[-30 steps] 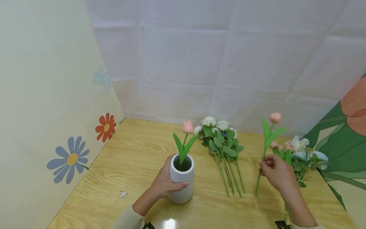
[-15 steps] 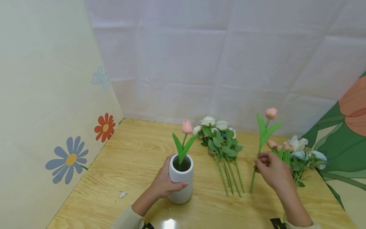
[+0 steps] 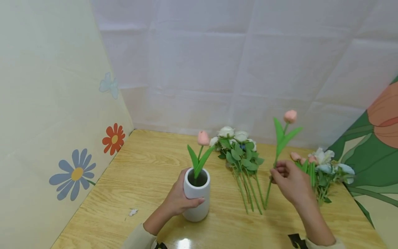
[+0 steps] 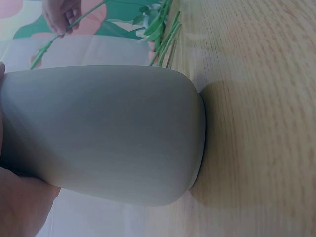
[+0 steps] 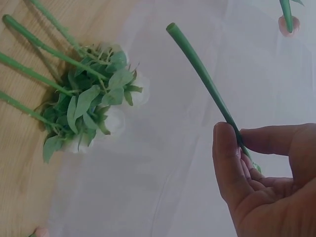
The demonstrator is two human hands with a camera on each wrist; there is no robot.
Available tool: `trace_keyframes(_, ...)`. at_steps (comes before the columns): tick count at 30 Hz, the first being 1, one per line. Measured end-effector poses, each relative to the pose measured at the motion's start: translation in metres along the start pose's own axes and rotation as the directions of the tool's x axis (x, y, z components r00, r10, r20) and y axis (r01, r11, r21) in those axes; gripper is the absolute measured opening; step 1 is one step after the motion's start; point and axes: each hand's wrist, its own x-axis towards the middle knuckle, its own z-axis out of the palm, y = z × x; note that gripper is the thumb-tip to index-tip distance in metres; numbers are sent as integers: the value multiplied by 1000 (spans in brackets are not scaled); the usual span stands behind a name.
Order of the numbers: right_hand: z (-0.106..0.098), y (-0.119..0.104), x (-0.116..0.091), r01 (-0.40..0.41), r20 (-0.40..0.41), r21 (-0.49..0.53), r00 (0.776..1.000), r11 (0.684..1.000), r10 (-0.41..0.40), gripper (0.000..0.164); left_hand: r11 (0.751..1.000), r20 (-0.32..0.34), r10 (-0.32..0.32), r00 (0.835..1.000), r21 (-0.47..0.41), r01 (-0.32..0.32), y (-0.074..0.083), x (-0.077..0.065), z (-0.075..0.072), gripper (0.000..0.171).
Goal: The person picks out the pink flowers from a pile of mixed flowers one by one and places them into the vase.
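Observation:
A white vase (image 3: 197,204) stands upright on the wooden table, and my left hand (image 3: 181,199) grips its side with the thumb across the front. One pink tulip (image 3: 203,138) with two green leaves rises from the vase's mouth. To the right, my right hand (image 3: 292,180) pinches the stem of a second pink tulip (image 3: 290,116) between thumb and fingers, the bloom up and tilted to the right. The right wrist view shows the lower end of that green stem (image 5: 197,64) sticking out free past the fingertips. In the left wrist view the vase wall (image 4: 108,133) fills most of the frame.
White roses (image 3: 240,136) with leafy stems lie between the vase and my right hand. Beyond that hand lie more pink tulips (image 3: 312,159) and white and pale blue flowers (image 3: 324,157). A small white scrap (image 3: 133,212) sits on the table (image 3: 149,166) at left.
My right hand has moved left and slightly up with its tulip, away from the flowers at the right. My left hand and the vase have stayed put.

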Motion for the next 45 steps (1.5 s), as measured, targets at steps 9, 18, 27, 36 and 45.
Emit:
trace_keyframes(9,2,-8,0,36,-28,-22,999,999,-37,43,1000,0,3,1000,0,-3,0,0,0,90)
trace_keyframes(18,6,-19,-3,66,-51,-15,996,998,-66,40,1000,3,-11,1000,1,11,-1,-1,0,90)
trace_keyframes(27,7,-31,-3,63,-51,-15,997,998,-63,42,1000,-1,-9,1000,8,9,0,-1,0,91)
trace_keyframes(36,13,-44,-2,79,-54,49,996,996,-76,38,1000,0,-8,1000,-4,8,0,-1,0,90)
trace_keyframes(45,17,-56,-2,110,-65,90,992,990,-105,36,1000,-1,10,1000,-2,-10,1,0,0,91)
